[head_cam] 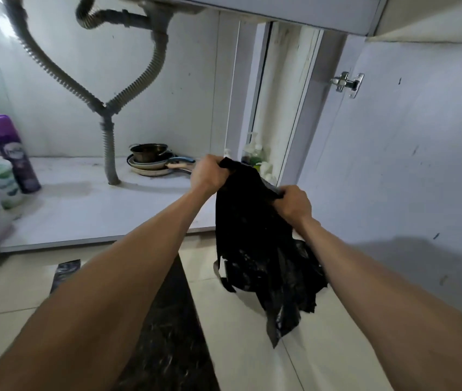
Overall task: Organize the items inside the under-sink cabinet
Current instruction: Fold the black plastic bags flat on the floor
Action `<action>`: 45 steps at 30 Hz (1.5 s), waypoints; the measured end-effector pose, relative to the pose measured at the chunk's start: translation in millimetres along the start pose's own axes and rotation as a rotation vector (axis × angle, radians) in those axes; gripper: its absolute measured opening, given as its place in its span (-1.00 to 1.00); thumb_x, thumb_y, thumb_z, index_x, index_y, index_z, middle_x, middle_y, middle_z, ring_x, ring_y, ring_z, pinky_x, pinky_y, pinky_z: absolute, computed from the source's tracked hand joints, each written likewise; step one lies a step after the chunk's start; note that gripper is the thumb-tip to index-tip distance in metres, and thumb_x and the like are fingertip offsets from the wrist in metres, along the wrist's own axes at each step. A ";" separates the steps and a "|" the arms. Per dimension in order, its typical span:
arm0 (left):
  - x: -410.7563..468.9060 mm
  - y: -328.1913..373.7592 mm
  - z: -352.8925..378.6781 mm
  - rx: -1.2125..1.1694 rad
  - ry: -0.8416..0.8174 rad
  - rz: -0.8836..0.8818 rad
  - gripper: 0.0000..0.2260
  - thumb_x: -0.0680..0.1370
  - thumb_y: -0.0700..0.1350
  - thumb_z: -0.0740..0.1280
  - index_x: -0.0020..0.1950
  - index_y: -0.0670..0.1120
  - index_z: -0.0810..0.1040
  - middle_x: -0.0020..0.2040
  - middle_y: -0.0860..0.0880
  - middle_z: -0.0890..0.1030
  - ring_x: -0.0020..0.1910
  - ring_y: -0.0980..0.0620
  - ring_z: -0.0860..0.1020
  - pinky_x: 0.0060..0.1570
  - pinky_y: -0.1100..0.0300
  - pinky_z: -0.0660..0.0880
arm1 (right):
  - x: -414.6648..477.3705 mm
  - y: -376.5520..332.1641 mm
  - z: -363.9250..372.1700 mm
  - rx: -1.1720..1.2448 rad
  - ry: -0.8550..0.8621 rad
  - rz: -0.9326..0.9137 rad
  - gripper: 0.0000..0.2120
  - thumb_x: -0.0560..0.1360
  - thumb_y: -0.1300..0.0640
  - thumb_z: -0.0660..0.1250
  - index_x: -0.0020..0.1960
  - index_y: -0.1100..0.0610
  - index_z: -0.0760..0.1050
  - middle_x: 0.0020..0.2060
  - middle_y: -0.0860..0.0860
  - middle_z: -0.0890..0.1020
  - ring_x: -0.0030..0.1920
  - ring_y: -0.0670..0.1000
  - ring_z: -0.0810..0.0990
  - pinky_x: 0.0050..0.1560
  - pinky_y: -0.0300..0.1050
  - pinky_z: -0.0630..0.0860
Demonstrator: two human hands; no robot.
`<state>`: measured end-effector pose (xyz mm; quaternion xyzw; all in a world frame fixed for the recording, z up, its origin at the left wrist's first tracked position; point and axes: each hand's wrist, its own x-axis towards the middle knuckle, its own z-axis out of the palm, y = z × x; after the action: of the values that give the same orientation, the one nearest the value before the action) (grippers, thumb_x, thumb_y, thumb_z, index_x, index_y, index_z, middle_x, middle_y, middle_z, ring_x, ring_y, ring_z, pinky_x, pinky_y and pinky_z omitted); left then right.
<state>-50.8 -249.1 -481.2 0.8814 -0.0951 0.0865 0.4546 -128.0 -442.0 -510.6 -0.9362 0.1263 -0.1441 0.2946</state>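
Both hands hold a black plastic bag (255, 235) up in front of the open cabinet, the left hand (208, 172) with a closed grip on its top corner, the right hand (291, 201) clenched on the other side. The bag hangs crumpled above the tiled floor (238, 334). Left of the bag, stacked pans (150, 162) sit on the cabinet floor (88, 210) beside the drain hose (110, 153). Far left of the hose stands a purple spray can (12, 153).
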 end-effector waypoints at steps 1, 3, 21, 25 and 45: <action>-0.1 -7.7 -12.9 0.011 0.018 -0.025 -0.75 0.48 0.07 0.40 -0.04 -0.09 0.69 -0.16 -0.13 0.69 -0.13 -0.13 0.64 -0.16 0.09 0.54 | -0.6 -5.9 1.6 0.014 0.008 -0.002 -0.86 0.42 0.23 0.30 -0.16 0.06 0.62 -0.22 0.09 0.64 -0.14 0.13 0.59 -0.22 -0.14 0.41; -2.9 -24.7 -40.4 0.070 0.046 -0.064 -0.75 0.47 0.05 0.41 0.00 -0.09 0.68 -0.12 -0.13 0.68 -0.08 -0.14 0.63 -0.10 0.07 0.54 | -1.5 -29.0 2.4 0.004 0.010 -0.053 -0.78 0.44 0.25 0.27 -0.37 0.07 0.45 -0.37 0.05 0.54 -0.27 0.11 0.51 -0.40 -0.15 0.25; -38.4 -67.5 -208.8 0.919 -0.149 0.071 -0.67 0.43 0.05 0.44 0.12 -0.05 0.56 0.02 -0.06 0.62 0.06 -0.12 0.58 -0.12 0.11 0.43 | 3.9 -232.5 41.2 -0.247 -0.313 -0.556 -0.65 0.33 -0.01 0.58 0.08 0.05 0.66 -0.02 0.06 0.69 -0.02 0.10 0.62 -0.09 -0.18 0.38; -47.1 -88.5 -224.8 0.851 -0.096 0.112 -0.91 0.50 -0.16 0.26 -0.01 -0.06 0.45 0.06 -0.16 0.58 0.06 -0.20 0.54 -0.04 0.01 0.46 | -2.5 -231.2 52.9 -0.348 -0.382 -0.547 -0.67 0.21 -0.05 0.64 -0.12 -0.02 0.60 -0.19 0.03 0.64 -0.15 0.08 0.58 -0.18 -0.16 0.36; -1.5 -128.5 -299.6 1.255 0.364 0.126 -0.52 0.52 -0.35 0.22 0.43 -0.22 0.24 -0.09 -0.18 0.63 -0.14 -0.22 0.61 -0.28 0.08 0.34 | 41.5 -246.8 107.2 -0.259 0.218 -0.743 -0.77 0.43 0.27 0.22 -0.37 0.11 0.28 -0.46 0.05 0.40 -0.39 0.17 0.35 -0.35 -0.09 0.16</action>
<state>-40.4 69.1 -411.1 0.9432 0.0003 0.2998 -0.1429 -15.3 -204.0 -441.6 -0.9267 -0.1727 -0.3221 0.0871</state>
